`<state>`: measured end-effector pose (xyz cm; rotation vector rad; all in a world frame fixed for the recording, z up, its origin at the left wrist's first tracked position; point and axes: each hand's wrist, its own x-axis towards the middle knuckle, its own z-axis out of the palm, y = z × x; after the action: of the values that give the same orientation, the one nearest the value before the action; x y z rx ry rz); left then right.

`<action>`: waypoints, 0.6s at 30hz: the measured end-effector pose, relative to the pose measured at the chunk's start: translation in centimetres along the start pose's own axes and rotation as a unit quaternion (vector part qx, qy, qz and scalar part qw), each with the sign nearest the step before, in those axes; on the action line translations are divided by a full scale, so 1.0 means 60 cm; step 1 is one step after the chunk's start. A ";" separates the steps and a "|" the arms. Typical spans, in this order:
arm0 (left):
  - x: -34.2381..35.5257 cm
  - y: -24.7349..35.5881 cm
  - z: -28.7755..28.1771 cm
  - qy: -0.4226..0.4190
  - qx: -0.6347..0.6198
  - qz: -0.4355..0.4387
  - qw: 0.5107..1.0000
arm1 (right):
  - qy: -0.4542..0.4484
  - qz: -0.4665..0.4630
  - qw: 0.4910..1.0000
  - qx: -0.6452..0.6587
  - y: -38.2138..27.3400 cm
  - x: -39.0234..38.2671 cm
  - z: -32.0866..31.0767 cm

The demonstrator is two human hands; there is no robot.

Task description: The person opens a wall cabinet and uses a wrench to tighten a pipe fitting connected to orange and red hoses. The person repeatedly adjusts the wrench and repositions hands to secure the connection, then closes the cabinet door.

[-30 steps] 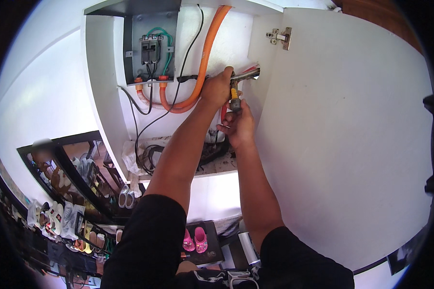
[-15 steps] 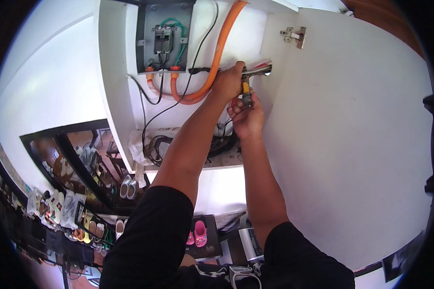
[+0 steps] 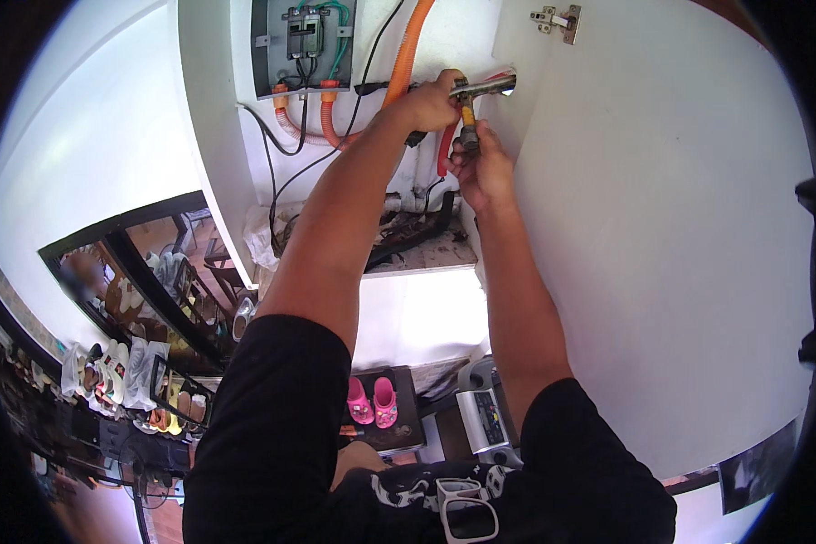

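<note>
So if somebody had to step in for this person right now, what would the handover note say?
Left hand: raised into the open wall cabinet, gripping the metal T-shaped fitting at its left end.
Right hand: just below, closed around the yellow-and-dark part hanging from that fitting.
Nearby: orange corrugated conduit runs up behind the left hand; a grey breaker box sits upper left; the white cabinet door stands open at right.
Done: fitting and hanging part are in place and held.
Left: whether the joint is tight cannot be told; both hands are on it.
</note>
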<state>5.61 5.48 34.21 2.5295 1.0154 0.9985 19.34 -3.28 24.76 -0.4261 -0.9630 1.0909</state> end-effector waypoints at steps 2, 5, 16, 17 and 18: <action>0.000 -0.001 0.000 0.012 0.009 0.002 1.000 | 0.038 0.041 0.997 0.055 0.032 0.010 -0.032; -0.001 -0.004 0.002 0.015 0.003 0.001 1.000 | 0.178 -0.006 0.974 -0.139 0.133 0.013 -0.077; -0.014 0.005 -0.009 0.000 -0.046 0.003 0.999 | 0.132 -0.120 0.918 -0.355 0.185 -0.069 -0.051; -0.014 0.003 -0.006 0.006 -0.034 0.001 0.999 | 0.155 -0.100 0.940 -0.286 0.177 -0.087 -0.045; -0.012 0.001 -0.003 0.018 -0.024 0.007 1.000 | 0.154 -0.091 0.963 -0.201 0.167 -0.100 -0.040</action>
<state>5.14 4.96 34.00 2.4926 0.9718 1.0622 15.06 -3.85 13.66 -0.7994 -0.9230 0.6349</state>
